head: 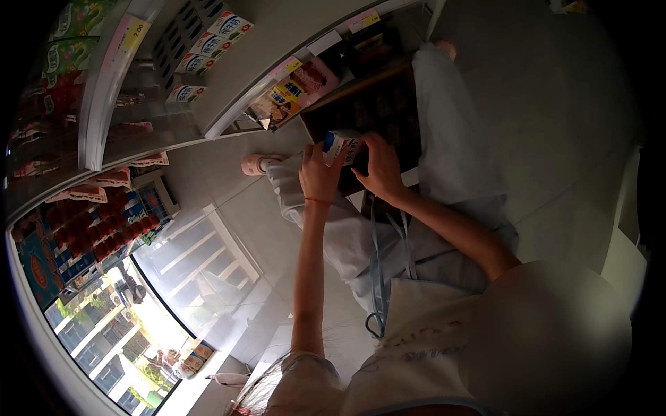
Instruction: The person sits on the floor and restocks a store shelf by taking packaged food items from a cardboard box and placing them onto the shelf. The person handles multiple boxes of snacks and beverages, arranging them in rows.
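Observation:
Between my hands, above a dark open box (359, 106) on the floor, is a small white milk carton (339, 147) with blue and red print. My left hand (318, 174) grips its near left side between thumb and fingers. On the right, my right hand (382, 169) is curved with thumb and fingers apart, the fingertips near the carton's right edge; whether they touch it cannot be told. The box stands between my legs, and its contents are too dark to make out. Similar milk cartons (208, 47) stand in rows on the shelf at the upper left.
A low shelf with a price-tag rail (260, 96) borders the box's far side and holds packaged food (294, 93). More shelving with red packs (99, 223) runs along the left. A glass door or window (151, 333) is at lower left. My legs (452, 130) flank the box.

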Demonstrator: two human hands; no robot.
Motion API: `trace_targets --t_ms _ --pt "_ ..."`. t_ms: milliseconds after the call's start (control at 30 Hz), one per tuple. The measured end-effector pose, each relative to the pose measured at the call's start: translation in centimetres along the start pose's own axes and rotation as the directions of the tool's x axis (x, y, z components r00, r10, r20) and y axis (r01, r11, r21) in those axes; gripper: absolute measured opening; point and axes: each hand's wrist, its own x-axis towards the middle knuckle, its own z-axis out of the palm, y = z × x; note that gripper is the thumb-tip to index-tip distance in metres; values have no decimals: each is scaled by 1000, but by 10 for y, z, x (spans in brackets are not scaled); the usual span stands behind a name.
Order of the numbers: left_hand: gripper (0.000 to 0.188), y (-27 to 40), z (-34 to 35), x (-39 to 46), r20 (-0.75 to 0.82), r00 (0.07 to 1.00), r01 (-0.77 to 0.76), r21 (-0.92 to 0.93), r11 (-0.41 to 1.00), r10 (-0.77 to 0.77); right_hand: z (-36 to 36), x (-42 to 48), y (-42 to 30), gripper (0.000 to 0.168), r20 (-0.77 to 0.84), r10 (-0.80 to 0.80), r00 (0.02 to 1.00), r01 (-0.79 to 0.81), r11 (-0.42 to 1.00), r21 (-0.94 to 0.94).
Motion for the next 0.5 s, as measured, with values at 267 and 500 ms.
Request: trace_targets --t_ms 267,500 --pt "40 8 26 -12 105 994 3 82 997 -12 6 -4 22 68 86 16 996 -11 998 -64" --pt "41 -1 69 -34 112 986 116 42 992 -120 22 -14 31 66 191 225 955 -235 972 29"
